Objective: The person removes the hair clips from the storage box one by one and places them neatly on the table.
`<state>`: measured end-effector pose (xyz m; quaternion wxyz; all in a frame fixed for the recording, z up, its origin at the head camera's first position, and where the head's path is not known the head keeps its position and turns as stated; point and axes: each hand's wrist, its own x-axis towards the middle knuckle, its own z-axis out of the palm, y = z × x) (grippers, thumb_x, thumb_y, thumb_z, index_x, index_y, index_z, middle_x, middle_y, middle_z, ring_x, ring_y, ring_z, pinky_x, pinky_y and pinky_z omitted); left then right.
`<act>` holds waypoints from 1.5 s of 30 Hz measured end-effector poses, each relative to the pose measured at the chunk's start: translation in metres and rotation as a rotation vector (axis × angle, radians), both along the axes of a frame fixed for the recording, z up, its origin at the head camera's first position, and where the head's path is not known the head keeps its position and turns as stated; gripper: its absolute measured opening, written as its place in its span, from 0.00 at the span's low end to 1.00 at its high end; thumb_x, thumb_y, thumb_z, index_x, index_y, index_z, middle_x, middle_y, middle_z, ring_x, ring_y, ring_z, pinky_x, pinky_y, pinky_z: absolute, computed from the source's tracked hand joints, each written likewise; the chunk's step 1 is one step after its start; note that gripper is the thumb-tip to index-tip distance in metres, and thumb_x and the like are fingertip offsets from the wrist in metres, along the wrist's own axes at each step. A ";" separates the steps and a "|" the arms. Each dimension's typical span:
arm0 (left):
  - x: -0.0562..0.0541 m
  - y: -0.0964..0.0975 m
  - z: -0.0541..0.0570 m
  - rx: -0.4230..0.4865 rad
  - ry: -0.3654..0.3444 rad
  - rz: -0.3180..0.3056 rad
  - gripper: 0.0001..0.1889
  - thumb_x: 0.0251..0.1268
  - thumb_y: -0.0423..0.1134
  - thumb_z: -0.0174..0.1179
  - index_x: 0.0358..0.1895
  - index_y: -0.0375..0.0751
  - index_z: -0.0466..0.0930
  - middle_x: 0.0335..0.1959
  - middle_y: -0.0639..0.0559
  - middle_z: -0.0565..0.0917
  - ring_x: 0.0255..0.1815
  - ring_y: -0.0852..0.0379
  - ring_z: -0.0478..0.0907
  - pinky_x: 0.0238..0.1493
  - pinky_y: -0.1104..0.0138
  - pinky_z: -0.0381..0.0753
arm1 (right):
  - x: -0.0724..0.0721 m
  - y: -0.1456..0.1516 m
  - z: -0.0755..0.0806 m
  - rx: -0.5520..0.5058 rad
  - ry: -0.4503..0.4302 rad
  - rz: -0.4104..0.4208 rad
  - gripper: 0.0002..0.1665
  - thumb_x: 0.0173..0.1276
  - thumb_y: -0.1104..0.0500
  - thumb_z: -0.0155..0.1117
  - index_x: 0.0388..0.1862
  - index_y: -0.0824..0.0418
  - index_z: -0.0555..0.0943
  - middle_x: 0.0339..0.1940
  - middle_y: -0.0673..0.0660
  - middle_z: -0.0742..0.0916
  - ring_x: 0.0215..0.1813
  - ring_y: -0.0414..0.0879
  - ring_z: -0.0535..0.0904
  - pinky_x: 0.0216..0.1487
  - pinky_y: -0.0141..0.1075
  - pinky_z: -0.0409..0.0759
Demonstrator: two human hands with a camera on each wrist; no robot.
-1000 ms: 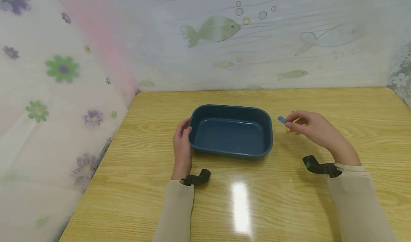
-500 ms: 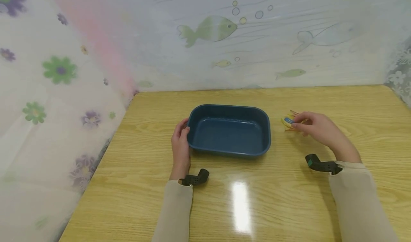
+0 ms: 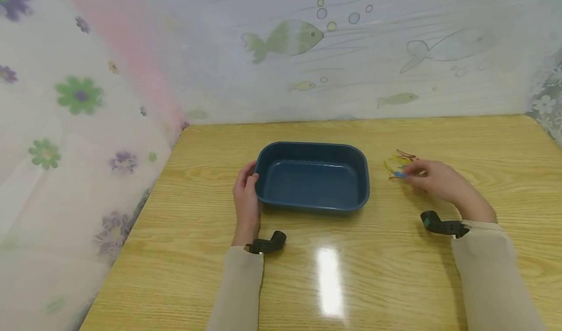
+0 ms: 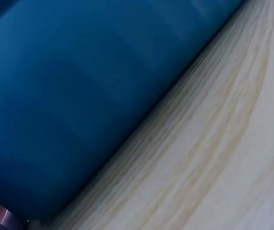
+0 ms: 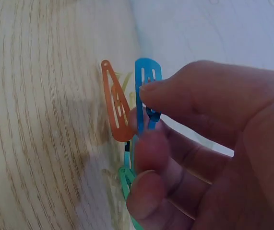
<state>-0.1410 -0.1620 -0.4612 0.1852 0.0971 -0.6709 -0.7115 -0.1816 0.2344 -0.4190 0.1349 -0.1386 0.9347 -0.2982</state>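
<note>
My left hand (image 3: 247, 194) grips the left end of a dark blue rectangular basin (image 3: 312, 208), thumb at the rim. The left wrist view shows mostly the basin's outer wall (image 4: 89, 86). To the basin's right, my right hand (image 3: 436, 180) pinches a blue snap hair clip (image 5: 148, 64) between thumb and fingers, low over a small pile of clips. An orange hair clip (image 5: 121, 134) lies just beside the blue one in the right wrist view. Below it a green hair clip (image 5: 123, 173) is partly hidden by my fingers. Yellow clips (image 3: 388, 166) show at the pile's left.
The wood-grain table (image 3: 175, 253) meets a fish-patterned covering (image 3: 210, 77) at its far edge. A flower-patterned covering (image 3: 88, 175) hangs along the left. Each wrist carries a black camera mount (image 3: 268, 244).
My right hand, with the blue hair clip, has moved right and slightly toward me, away from the basin, uncovering more of the pile. The left hand stays on the basin.
</note>
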 end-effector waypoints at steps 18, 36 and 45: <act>0.001 0.001 0.003 -0.026 -0.023 -0.001 0.16 0.65 0.36 0.44 0.53 0.50 0.73 0.53 0.58 0.74 0.54 0.62 0.68 0.56 0.64 0.64 | -0.002 0.002 -0.002 0.090 0.033 -0.041 0.18 0.63 0.52 0.55 0.44 0.64 0.77 0.44 0.64 0.80 0.46 0.59 0.71 0.46 0.55 0.66; 0.005 -0.004 -0.002 -0.028 0.009 0.009 0.17 0.66 0.34 0.42 0.54 0.47 0.72 0.53 0.54 0.73 0.54 0.57 0.67 0.56 0.63 0.64 | -0.001 0.002 -0.012 0.061 -0.001 -0.027 0.16 0.62 0.53 0.57 0.43 0.62 0.77 0.47 0.66 0.78 0.51 0.63 0.69 0.49 0.56 0.64; 0.000 0.001 0.000 -0.074 0.019 -0.016 0.20 0.64 0.31 0.36 0.57 0.46 0.68 0.54 0.56 0.72 0.54 0.60 0.67 0.55 0.62 0.63 | -0.001 0.005 -0.002 0.043 0.003 -0.052 0.26 0.66 0.43 0.49 0.51 0.62 0.74 0.36 0.58 0.82 0.32 0.48 0.77 0.42 0.49 0.69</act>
